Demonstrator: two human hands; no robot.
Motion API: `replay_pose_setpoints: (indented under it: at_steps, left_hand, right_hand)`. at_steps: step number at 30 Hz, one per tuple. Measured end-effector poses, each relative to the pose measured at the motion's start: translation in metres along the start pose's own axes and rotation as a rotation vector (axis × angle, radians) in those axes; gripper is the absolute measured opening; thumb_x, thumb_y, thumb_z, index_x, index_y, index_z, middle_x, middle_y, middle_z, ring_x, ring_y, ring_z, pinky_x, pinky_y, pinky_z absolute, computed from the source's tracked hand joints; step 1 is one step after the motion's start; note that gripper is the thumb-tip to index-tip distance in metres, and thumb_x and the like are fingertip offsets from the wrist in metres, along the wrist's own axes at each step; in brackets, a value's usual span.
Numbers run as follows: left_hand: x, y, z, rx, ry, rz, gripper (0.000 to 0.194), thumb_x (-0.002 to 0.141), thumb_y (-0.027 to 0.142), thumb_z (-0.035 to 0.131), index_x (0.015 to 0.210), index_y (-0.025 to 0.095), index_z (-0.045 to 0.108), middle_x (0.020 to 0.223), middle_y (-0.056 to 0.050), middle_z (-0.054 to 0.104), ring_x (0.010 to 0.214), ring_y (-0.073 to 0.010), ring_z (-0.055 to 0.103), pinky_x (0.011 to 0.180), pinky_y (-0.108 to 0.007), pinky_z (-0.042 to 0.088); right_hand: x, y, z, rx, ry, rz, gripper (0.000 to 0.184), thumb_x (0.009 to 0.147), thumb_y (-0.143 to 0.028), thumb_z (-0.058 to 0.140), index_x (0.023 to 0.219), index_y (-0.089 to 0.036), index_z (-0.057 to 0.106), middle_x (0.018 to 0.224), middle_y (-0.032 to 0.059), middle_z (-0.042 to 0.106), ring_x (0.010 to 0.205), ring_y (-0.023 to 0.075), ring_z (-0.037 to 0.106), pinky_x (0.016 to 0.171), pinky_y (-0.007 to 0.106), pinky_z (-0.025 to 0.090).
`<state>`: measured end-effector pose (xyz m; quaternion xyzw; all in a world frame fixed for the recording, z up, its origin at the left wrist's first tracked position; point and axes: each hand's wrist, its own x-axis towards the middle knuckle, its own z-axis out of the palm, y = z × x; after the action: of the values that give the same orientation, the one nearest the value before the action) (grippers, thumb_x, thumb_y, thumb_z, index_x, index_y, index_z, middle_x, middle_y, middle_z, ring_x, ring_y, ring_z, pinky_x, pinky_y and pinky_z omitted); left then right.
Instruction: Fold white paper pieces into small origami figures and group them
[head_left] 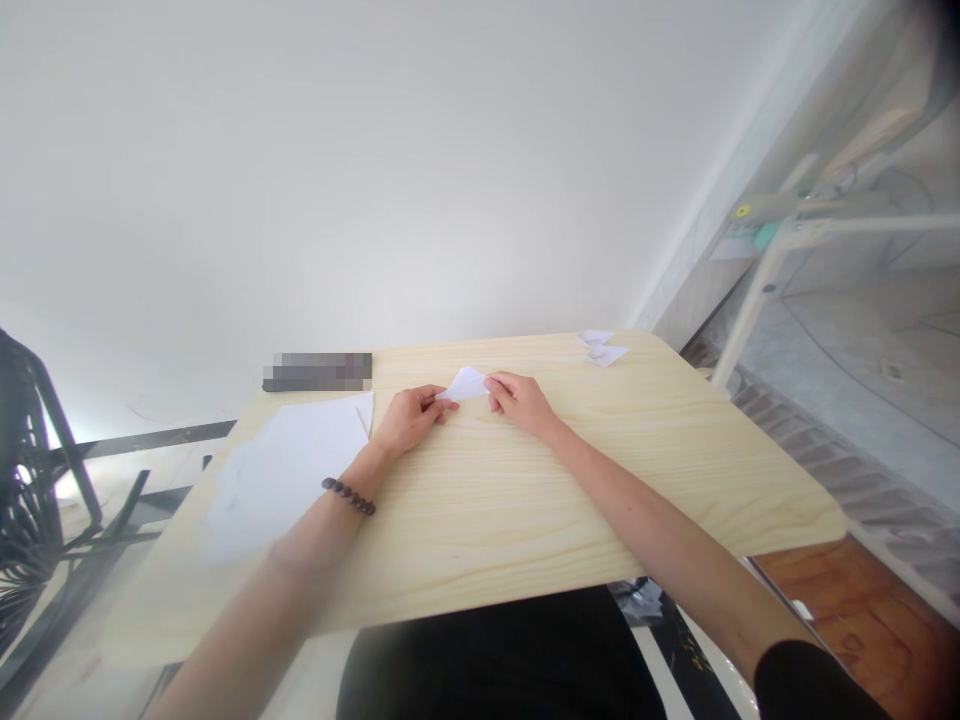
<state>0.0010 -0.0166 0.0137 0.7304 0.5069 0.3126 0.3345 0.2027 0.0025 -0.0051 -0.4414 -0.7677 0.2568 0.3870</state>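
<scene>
A small piece of folded white paper [466,383], roughly triangular with its peak pointing away from me, is held between my hands above the middle of the table. My left hand [414,415] pinches its left corner between thumb and fingers. At the right corner, my right hand [519,401] grips the paper the same way. Fingertips cover both corners. White paper sheets [289,455] lie on the table to the left, partly under my left forearm. Two folded white paper pieces [606,355] rest near the far right edge, close together.
The pale wooden table [480,520] stands against a white wall [420,180]. A dark oblong object [316,373], blurred out, sits at its far left. A white metal frame [757,290] rises beyond the right edge. Dark chair parts [67,430] show at the left.
</scene>
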Motion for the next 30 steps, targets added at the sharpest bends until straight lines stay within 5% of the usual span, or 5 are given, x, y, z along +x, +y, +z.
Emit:
replay_pose_setpoints:
  at_steps: [18, 30]
  left_hand:
    - [0.000, -0.004, 0.002, 0.019, 0.014, -0.013, 0.037, 0.072, 0.049, 0.049, 0.081, 0.016, 0.064, 0.070, -0.003, 0.066, 0.061, -0.0141, 0.058, 0.052, -0.021, 0.037]
    - [-0.002, 0.004, -0.002, 0.128, -0.032, -0.005, 0.048, 0.079, 0.051, 0.036, 0.077, 0.015, 0.067, 0.059, -0.001, 0.061, 0.044, -0.0082, 0.040, 0.043, -0.020, 0.027]
  right_hand:
    - [-0.001, -0.002, -0.002, 0.044, -0.116, 0.001, 0.037, 0.081, -0.042, 0.039, 0.059, -0.016, 0.051, 0.050, -0.0025, 0.053, 0.045, 0.0064, 0.043, 0.048, 0.018, 0.033]
    - [-0.003, -0.004, -0.001, 0.045, -0.143, -0.017, 0.037, 0.083, -0.040, 0.036, 0.061, -0.015, 0.054, 0.052, -0.0014, 0.056, 0.046, 0.0068, 0.046, 0.049, 0.018, 0.035]
